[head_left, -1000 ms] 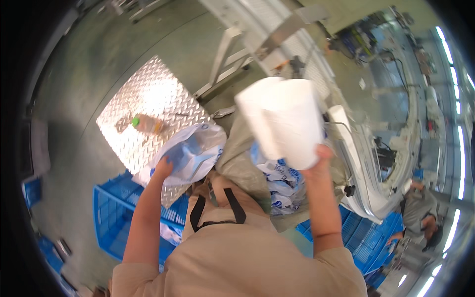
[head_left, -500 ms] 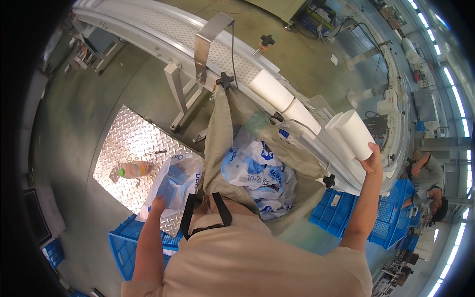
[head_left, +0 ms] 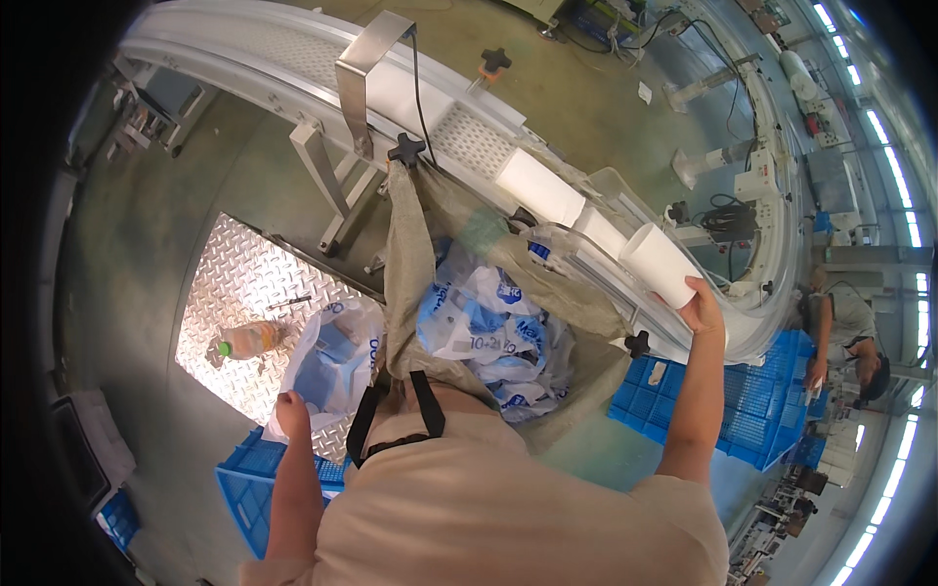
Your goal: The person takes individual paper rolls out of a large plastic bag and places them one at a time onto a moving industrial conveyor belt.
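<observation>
My right hand (head_left: 702, 308) is closed round the near end of a white paper roll (head_left: 660, 264), which is tilted over the conveyor (head_left: 479, 140). Behind it on the belt lie two more white rolls, a middle one (head_left: 599, 230) and a farther one (head_left: 540, 186). On the left, the fingers of my left hand (head_left: 291, 415) are closed at the edge of a white and blue plastic bag (head_left: 337, 356), whose mouth gapes. Between my arms, a grey-green cloth sack (head_left: 405, 264) hangs from the conveyor frame, with crumpled printed plastic bags (head_left: 498, 332) inside.
A metal bracket (head_left: 357, 88) arches over the belt, with a white roll (head_left: 403, 93) beside it. A bottle with a green cap (head_left: 249, 340) lies on a tread-plate platform (head_left: 230, 283). Blue crates (head_left: 747, 405) stand right, another (head_left: 244, 488) left. A person (head_left: 845, 327) works at far right.
Of the two rolls side by side at my right hand, only one now shows, held lower over the belt. Another roll has appeared by the bracket. My left hand has shifted slightly left and down.
</observation>
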The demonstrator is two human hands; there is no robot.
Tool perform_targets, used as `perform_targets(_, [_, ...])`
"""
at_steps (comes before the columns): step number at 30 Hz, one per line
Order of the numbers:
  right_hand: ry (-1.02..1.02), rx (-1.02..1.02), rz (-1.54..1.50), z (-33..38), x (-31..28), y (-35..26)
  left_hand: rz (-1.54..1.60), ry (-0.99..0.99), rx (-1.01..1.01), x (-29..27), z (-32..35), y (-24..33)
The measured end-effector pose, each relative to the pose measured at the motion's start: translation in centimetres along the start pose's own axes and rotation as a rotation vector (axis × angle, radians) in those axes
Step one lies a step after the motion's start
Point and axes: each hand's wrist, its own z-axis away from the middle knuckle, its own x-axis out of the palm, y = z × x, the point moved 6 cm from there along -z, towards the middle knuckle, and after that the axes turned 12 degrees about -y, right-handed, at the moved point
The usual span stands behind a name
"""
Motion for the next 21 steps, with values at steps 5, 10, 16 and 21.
perform_targets(5, [0.177, 0.134, 0.065, 0.6, -4.5, 1.2, 0.103, 0.228, -0.107, -1.5, 2.2, -4.3])
perform_targets(10, [0.127, 0.286, 0.34, -0.4, -9.5, 2.3, 0.008, 0.277, -0.36, 1.0, -1.1, -11.1])
perform_targets(16, [0.237, 0.197, 0.826, -3.4, 0.2, -0.6, 0.67, 0.156, -0.455, 5.9, -4.5, -16.6])
perform_targets(21, [0.586, -0.648, 1.503, -4.5, 7.6, -4.0, 1.105, 0.46, -0.724, 7.4, -3.3, -19.9])
